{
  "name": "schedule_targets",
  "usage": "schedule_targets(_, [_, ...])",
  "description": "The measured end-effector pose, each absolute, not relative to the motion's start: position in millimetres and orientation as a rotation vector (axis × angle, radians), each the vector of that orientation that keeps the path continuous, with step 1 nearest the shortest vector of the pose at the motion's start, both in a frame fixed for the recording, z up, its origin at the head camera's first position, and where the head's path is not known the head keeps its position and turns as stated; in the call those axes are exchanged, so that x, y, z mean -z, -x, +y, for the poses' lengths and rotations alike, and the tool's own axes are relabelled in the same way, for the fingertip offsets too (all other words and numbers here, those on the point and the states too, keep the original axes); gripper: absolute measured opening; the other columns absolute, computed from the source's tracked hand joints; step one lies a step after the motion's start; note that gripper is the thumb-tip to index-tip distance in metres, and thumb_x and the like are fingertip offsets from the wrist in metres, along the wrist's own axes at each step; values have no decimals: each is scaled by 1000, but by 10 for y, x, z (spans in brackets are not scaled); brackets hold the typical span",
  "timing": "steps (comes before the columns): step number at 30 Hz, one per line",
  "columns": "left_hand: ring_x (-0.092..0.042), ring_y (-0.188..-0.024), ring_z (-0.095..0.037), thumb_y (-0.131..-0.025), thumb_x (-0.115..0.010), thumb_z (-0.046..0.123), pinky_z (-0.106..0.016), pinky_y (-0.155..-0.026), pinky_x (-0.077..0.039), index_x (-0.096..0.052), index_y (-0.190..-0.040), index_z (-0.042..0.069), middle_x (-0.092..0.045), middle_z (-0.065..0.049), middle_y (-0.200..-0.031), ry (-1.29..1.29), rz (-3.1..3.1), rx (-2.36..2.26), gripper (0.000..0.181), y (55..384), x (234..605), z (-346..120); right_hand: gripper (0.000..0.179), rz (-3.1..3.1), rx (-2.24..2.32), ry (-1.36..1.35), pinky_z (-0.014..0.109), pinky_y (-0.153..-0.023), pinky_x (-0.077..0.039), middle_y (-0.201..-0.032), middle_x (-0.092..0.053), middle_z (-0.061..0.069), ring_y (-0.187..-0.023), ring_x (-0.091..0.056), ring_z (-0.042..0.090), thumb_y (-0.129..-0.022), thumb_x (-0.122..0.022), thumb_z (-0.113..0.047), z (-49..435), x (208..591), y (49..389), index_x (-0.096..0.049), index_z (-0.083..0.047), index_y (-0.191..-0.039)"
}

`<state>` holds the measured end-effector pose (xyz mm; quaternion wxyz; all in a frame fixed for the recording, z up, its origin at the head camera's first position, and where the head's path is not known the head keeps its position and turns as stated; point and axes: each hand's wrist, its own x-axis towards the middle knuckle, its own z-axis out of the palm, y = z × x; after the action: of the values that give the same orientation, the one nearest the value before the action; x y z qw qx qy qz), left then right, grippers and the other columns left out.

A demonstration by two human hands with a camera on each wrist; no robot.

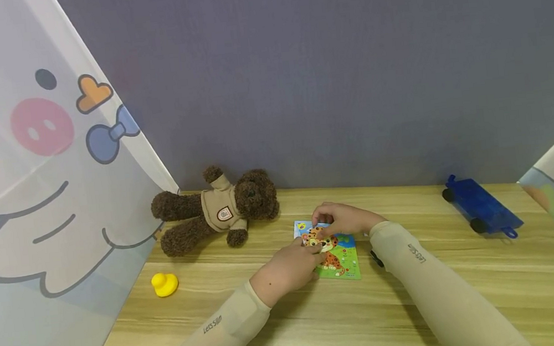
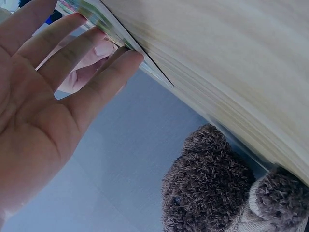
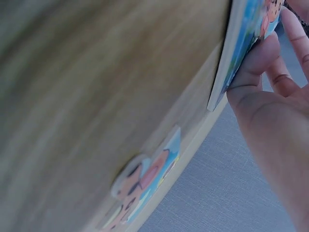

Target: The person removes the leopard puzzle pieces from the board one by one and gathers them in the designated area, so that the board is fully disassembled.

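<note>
A jigsaw puzzle board point(image 1: 339, 272) with a spotted leopard picture lies flat on the wooden table. My left hand point(image 1: 288, 266) reaches over its left side, fingertips touching the picture. In the left wrist view those fingers point(image 2: 72, 50) are mostly straight, and nothing is gripped. At the board's upper part, my right hand point(image 1: 344, 219) bends its thumb and fingers around a small orange spotted puzzle piece point(image 3: 271, 13). Its thumb rests by the board's surface. Loose puzzle pieces point(image 3: 145, 181) lie on the table beside the board in the right wrist view; my right forearm mostly hides them from the head view.
A brown teddy bear point(image 1: 222, 209) lies at the back left, with a yellow rubber duck point(image 1: 164, 284) nearer the left edge. A blue toy car point(image 1: 483, 206) stands at the back right. Part of a black object point(image 1: 377, 258) shows beside my right sleeve. A grey panel point(image 1: 328, 79) closes off the back.
</note>
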<state>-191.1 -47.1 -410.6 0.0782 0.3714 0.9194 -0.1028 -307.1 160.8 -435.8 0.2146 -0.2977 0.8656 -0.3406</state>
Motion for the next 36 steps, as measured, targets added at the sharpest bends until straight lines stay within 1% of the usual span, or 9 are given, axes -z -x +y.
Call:
schedule_targets(8, [-53,-152,-15,-103,-70,44,-37,-132,-36,-56,-157,30,-50,8,-166,-1090,2741,318,57,1900,4085,-465,35,2397,961,806,36,-86,-46,-113,-58,6,-99,-50,20,-100,-78,-31,1627,4376,3076,-68,-17,-130])
schedule_targets(13, [-51,-153,-16,-103,-70,43,-38,-132,-36,-55,-158,30,-50,8,-167,-1069,2736,296,59,1887,4065,-464,31,2385,981,806,36,-85,-46,-112,-59,7,-97,-50,21,-101,-76,-29,1634,4382,3077,-69,-17,-129])
schedule_targets(17, [-50,-154,-16,-103,-70,42,-39,-133,-35,-54,-158,30,-49,8,-167,-1061,2734,270,59,1884,4060,-467,28,2342,1021,752,37,-82,-49,-108,-65,5,-93,-56,21,-103,-74,-27,1651,4383,3073,-69,-21,-130])
schedule_targets(19, [-50,-155,-16,-103,-70,41,-39,-133,-35,-54,-158,30,-49,7,-167,-1061,2735,265,59,1888,4064,-467,27,2324,1040,708,38,-85,-51,-108,-69,3,-95,-60,21,-104,-73,-28,1660,4384,3073,-68,-25,-130])
schedule_targets(22, [-49,-155,-19,-103,-70,41,-39,-133,-36,-54,-158,30,-49,7,-167,-1063,2739,265,58,1887,4069,-468,25,2314,1057,652,41,-93,-54,-114,-72,0,-106,-65,20,-105,-70,-30,1678,4390,3076,-68,-30,-130])
schedule_targets(25, [-50,-154,-22,-103,-70,42,-38,-131,-38,-55,-157,31,-50,8,-167,-1070,2746,278,58,1888,4079,-467,24,2302,1097,636,41,-94,-55,-115,-72,1,-108,-66,21,-106,-67,-31,1695,4393,3083,-68,-29,-131])
schedule_targets(27, [-51,-153,-24,-103,-71,42,-38,-131,-39,-56,-157,31,-50,8,-166,-1074,2750,280,57,1889,4085,-467,25,2294,1138,639,40,-91,-56,-114,-71,4,-103,-66,23,-107,-67,-29,1711,4390,3089,-68,-26,-131])
schedule_targets(30, [-51,-153,-25,-102,-71,41,-38,-131,-39,-56,-157,31,-51,8,-166,-1076,2754,283,57,1891,4091,-467,26,2305,1169,673,38,-88,-57,-112,-69,8,-100,-66,23,-108,-65,-29,1735,4375,3089,-67,-22,-133])
schedule_targets(36, [-53,-150,-28,-102,-70,42,-38,-127,-45,-56,-157,31,-51,8,-166,-1083,2761,301,57,1894,4099,-464,29,2333,1213,679,37,-80,-58,-112,-66,10,-92,-64,24,-109,-63,-29,1832,4340,3085,-66,-20,-136])
